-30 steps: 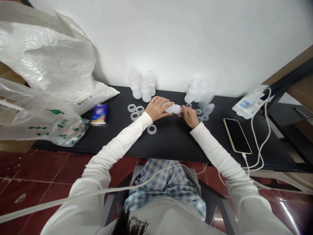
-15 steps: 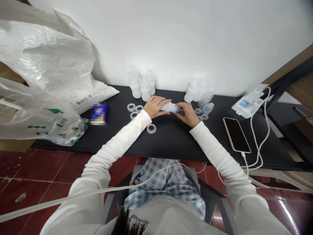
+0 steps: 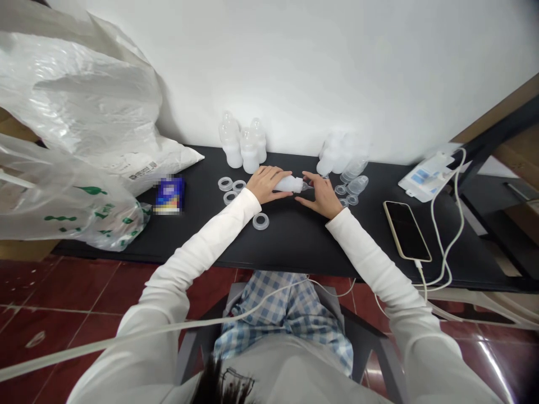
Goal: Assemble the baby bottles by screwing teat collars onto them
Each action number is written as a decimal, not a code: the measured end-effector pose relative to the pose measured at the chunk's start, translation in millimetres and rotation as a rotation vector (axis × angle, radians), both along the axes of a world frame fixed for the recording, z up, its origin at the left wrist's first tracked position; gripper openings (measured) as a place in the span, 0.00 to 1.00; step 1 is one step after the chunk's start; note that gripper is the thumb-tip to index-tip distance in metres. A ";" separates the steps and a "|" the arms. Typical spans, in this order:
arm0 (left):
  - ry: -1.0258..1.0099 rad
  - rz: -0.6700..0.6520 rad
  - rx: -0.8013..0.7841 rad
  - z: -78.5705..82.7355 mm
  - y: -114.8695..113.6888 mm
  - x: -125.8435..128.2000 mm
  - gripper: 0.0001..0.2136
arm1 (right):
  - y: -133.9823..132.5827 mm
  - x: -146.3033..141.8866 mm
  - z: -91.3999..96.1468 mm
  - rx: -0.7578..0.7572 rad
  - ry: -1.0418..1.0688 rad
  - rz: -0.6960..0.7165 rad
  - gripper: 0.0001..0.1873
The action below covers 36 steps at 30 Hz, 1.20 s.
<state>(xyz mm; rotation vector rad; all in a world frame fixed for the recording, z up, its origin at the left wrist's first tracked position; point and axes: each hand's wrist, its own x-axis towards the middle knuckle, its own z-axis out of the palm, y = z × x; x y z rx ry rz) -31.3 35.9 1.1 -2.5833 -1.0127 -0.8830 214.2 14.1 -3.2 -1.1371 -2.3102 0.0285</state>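
A white baby bottle (image 3: 289, 184) lies on its side above the black table, and my left hand (image 3: 266, 185) is wrapped round its body. A clear teat (image 3: 307, 186) sticks out from the bottle's neck, pointing right. Around that teat end is my right hand (image 3: 324, 196), thumb and fingers spread apart. Whether a fingertip touches the teat is hard to make out. Several translucent collar rings, including a near ring (image 3: 261, 221), lie by my left forearm. Beyond my right hand are clear teats (image 3: 352, 200) and clear bottle caps (image 3: 357, 186).
Three capped bottles (image 3: 250, 150) stand by the wall. Further right, several white bottles (image 3: 336, 154) stand together. A phone (image 3: 407, 231) with a cable and a white device (image 3: 427, 177) lie at right. At left are a blue packet (image 3: 169, 194) and plastic bags (image 3: 84, 106).
My right thumb and fingers have spread apart and moved off the bottle's neck, leaving the teat more exposed. My left hand keeps hold of the bottle in nearly the same place.
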 end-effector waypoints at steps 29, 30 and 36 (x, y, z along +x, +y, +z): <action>-0.081 0.008 0.002 2.8 -4.7 -0.8 0.26 | 4.5 25.9 30.2 0.185 0.127 -0.315 0.28; -0.089 0.014 0.008 3.0 -4.4 -1.3 0.27 | 8.4 33.8 31.4 0.213 0.156 -0.417 0.27; -0.104 0.022 0.047 1.6 -3.8 -1.0 0.29 | 31.6 72.2 13.0 0.278 0.215 -0.666 0.25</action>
